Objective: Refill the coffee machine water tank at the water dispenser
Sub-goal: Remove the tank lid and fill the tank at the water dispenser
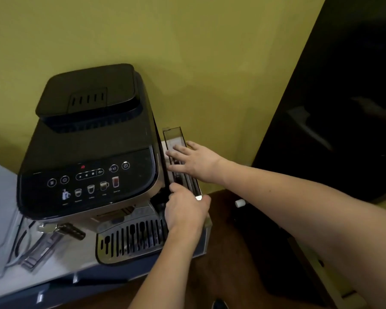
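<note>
A black coffee machine [87,152] with a lit touch panel stands on a white counter. Its narrow clear water tank [173,136] sits along the machine's right side, lid end toward the wall. My left hand [185,210] is closed around the tank's front end, near a white tab. My right hand [192,161] lies flat on top of the tank with its fingers spread, covering its middle. No water dispenser is in view.
The yellow-green wall is right behind the machine. A drip tray grille [132,239] juts out at the front. A clear plastic part and cables [36,248] lie on the counter to the left. A large dark panel [343,108] stands at the right, above brown floor.
</note>
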Motion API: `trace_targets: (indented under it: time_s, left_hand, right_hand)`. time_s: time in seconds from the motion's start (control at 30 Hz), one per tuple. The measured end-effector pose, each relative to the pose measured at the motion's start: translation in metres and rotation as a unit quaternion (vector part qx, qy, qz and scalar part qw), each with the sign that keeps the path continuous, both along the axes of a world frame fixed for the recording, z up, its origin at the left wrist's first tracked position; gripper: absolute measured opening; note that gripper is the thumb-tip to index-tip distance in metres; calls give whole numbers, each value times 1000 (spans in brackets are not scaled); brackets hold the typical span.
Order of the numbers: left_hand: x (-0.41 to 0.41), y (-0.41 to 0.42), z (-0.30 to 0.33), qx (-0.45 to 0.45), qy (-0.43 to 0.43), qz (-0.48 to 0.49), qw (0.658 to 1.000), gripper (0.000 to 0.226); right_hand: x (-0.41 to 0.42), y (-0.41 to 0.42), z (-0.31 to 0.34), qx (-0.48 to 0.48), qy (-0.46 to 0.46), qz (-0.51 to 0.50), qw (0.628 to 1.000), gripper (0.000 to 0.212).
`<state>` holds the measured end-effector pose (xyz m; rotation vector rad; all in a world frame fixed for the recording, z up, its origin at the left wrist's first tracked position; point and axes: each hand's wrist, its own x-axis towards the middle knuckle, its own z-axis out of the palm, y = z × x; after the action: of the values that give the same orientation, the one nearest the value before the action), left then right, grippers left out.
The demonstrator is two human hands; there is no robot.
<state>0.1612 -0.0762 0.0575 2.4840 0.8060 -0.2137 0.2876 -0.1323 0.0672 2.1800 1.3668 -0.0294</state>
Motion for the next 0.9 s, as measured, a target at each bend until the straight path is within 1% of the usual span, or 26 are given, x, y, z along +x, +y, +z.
trace_targets:
  time_s: [0.07, 0.13, 0.2, 0.27, 0.37, 0.43, 0.5, 0.6, 0.7, 0.77, 0.83, 0.9]
  left_hand:
    - [-8, 0, 4, 16, -5, -13, 1000, 65]
    - [-20, -1, 10, 46, -12, -49, 998, 69]
    - [-36, -4, 19, 68, -30, -100, 992, 62]
    - [-53, -4, 31, 70, -52, -153, 984, 56]
    - [-77, 1, 54, 69, -82, -228, 968, 58]
    - [-90, 6, 73, 84, -105, -276, 952, 64]
    - [-104, 9, 90, 98, -139, -317, 933, 71]
    - [-128, 8, 102, 80, -213, -374, 899, 74]
    - [-148, 0, 100, 32, -273, -415, 867, 80]
    - [-163, -15, 97, -5, -295, -443, 846, 85]
    - [-176, -34, 89, -47, -305, -452, 837, 89]
    - [-185, -57, 77, -99, -301, -448, 836, 90]
  right_hand:
    - [-3, -2, 7, -8, -13, 17, 1000, 74]
    - [-9, -16, 16, -6, -13, 24, 1000, 64]
    - [-20, -37, 27, 11, 0, 16, 1000, 59]
    - [-38, -58, 43, 32, 28, -14, 999, 64]
    - [-74, -82, 69, 86, 79, -88, 989, 67]
    - [-102, -97, 82, 148, 100, -152, 972, 69]
    - [-132, -112, 89, 197, 106, -212, 951, 78]
    - [-179, -131, 89, 239, 93, -284, 924, 85]
    - [-220, -150, 85, 274, 116, -349, 889, 86]
    - [-250, -171, 79, 306, 144, -394, 855, 84]
    - [-276, -197, 70, 331, 172, -432, 821, 82]
    - [-297, -224, 60, 345, 183, -451, 802, 81]
